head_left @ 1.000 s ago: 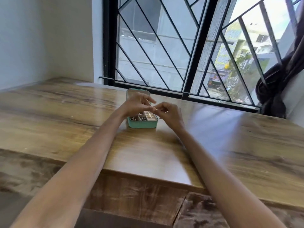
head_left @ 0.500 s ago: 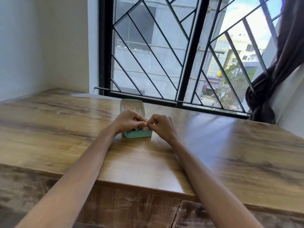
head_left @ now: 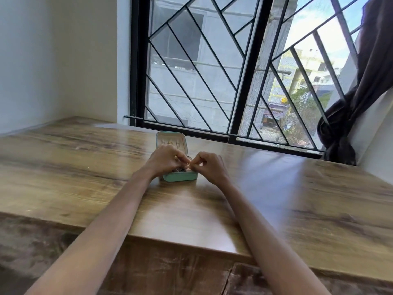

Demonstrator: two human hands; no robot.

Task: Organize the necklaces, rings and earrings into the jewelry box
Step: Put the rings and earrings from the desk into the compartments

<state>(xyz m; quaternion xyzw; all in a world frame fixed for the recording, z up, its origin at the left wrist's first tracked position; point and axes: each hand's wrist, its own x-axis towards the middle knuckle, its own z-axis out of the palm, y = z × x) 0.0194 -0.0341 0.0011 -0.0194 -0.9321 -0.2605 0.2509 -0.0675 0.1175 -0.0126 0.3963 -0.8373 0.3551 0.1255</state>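
window: [head_left: 212, 67] black barred frame behind the far edge of the surface, a dark curtain [head_left: 361, 92] bunched at its right.
surface: [head_left: 63, 167] wide wood-grain top; nothing else of the task shows loose on it in this view.
jewelry box: [head_left: 180, 177] small mint-green case near the far middle of the surface, lid [head_left: 170, 139] standing open and upright toward the window; pale lining with a few hanging pieces, too small to name.
left hand: [head_left: 164, 160] over the near-left part of the open box, fingers [head_left: 180, 157] curled, tips drawn together toward the right hand.
right hand: [head_left: 209, 167] just right of the box, at its right front corner, fingers [head_left: 198, 161] curled, thumb and forefinger pinched.
small gold piece: [head_left: 188, 165] a glint between the two sets of fingertips, right above the box's open tray; ring or earring, cannot tell which.
key relation: the piece sits directly over the tray, the tray just below and slightly toward the person; both hands are equally close, meeting at it. its long axis is too small to read.
tray contents: [head_left: 177, 170] dark small items in the front compartments, mostly hidden by the hands.
judgement: the piece looks ready to go down into a compartment; a short lowering is all it needs, and the risk is a slip onto the surface.
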